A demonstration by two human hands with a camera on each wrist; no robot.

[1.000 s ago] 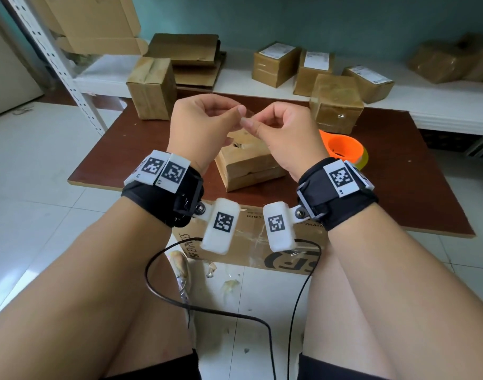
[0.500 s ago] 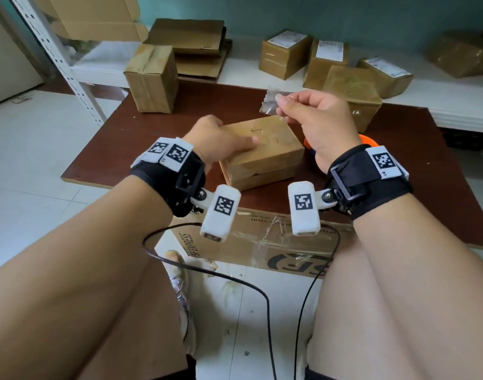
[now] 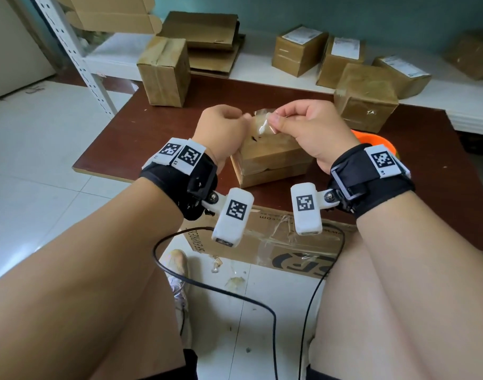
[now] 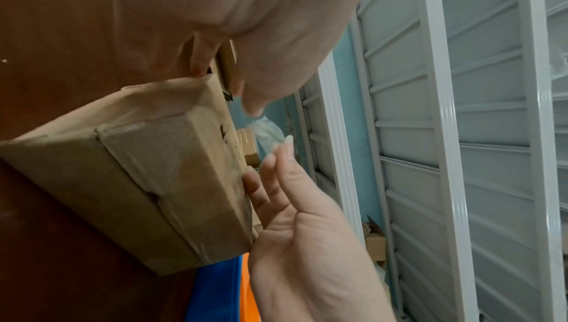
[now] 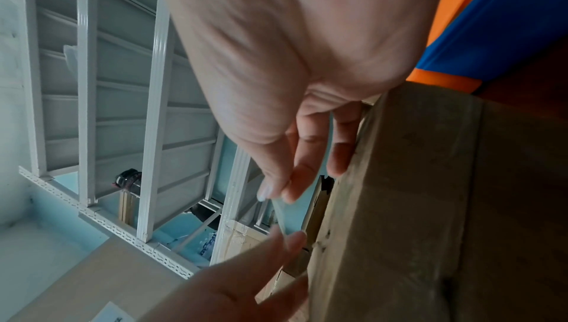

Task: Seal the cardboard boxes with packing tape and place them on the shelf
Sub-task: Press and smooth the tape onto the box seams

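Note:
A short strip of clear packing tape [image 3: 259, 124] is stretched between my two hands above a small cardboard box [image 3: 270, 157] on the brown table [image 3: 141, 138]. My left hand [image 3: 241, 117] pinches the strip's left end and my right hand [image 3: 274, 120] pinches its right end. The left wrist view has the tape [image 4: 267, 130] hanging between both hands' fingertips beside the box [image 4: 153, 169]. From the right wrist, the tape [image 5: 281, 215] runs edge-on next to the box [image 5: 399, 205]. An orange tape dispenser [image 3: 372, 139] lies behind my right wrist, mostly hidden.
Two taped boxes stand on the table, one at back left [image 3: 163, 69] and one at back right [image 3: 366, 102]. The white shelf [image 3: 262, 67] behind carries several boxes and flattened cardboard [image 3: 202, 31]. A large carton [image 3: 276, 242] sits under the table's near edge.
My left hand has lifted off the box and taken the free end of the tape. My right hand has come down and toward the centre with the strip.

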